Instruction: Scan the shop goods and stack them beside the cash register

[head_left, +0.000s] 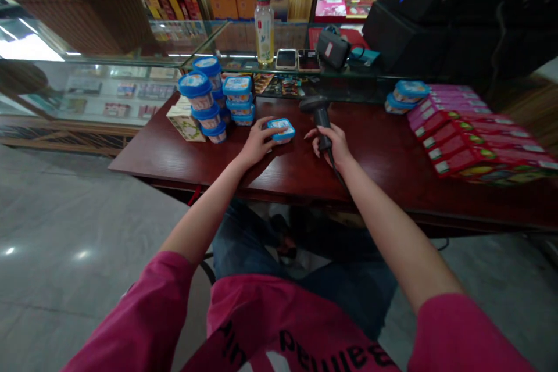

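My left hand point(258, 140) grips a small rectangular tub point(282, 130) with a blue lid, low over or on the dark wooden counter point(283, 177); the gap beneath it is hard to judge. In my right hand point(335, 145) is a black handheld barcode scanner point(321, 116), its head up and turned toward the left, its cable trailing down to the counter's front edge. Left of my left hand stand a stack of rectangular blue-lidded tubs point(238, 99) and stacks of round blue-lidded tubs point(203, 102).
A green-and-white carton point(186, 121) sits beside the round tubs. Behind, a glass ledge carries a drink bottle point(264, 26), two phones and a black device point(333, 48). At right are more blue-lidded tubs point(407, 96) and rows of red and pink boxes point(475, 133).
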A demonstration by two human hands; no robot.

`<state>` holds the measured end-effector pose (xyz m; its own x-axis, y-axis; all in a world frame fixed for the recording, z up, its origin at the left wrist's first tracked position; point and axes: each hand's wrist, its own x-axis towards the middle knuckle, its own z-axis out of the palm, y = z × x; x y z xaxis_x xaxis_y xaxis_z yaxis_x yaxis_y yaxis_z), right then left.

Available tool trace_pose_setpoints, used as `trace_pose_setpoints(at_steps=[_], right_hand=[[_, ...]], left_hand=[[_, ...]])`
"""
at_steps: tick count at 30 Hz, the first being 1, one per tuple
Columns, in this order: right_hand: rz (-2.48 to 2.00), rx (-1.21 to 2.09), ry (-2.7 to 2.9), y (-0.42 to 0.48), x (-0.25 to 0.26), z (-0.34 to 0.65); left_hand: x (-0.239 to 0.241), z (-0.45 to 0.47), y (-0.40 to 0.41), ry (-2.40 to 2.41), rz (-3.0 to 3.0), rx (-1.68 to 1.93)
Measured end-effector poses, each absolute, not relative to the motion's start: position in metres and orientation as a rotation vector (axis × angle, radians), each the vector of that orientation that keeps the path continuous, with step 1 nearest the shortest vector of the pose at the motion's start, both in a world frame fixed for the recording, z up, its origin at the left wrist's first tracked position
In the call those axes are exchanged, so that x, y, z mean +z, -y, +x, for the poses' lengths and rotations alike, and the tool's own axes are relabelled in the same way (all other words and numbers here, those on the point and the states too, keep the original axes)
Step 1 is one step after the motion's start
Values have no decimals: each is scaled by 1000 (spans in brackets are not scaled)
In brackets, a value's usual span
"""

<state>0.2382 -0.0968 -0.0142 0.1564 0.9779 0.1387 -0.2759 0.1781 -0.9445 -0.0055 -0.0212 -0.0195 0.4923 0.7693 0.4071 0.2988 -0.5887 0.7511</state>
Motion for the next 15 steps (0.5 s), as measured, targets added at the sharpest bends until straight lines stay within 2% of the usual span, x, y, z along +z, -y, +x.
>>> trace_pose_setpoints(at_steps=[8, 15], right_hand=[[-937, 1060, 861, 103, -11, 258], [-869, 1170, 810, 106, 0, 257]], left_hand=[[-17, 79, -40, -654, 964, 1114], [-16, 82, -67, -589, 614, 1051]])
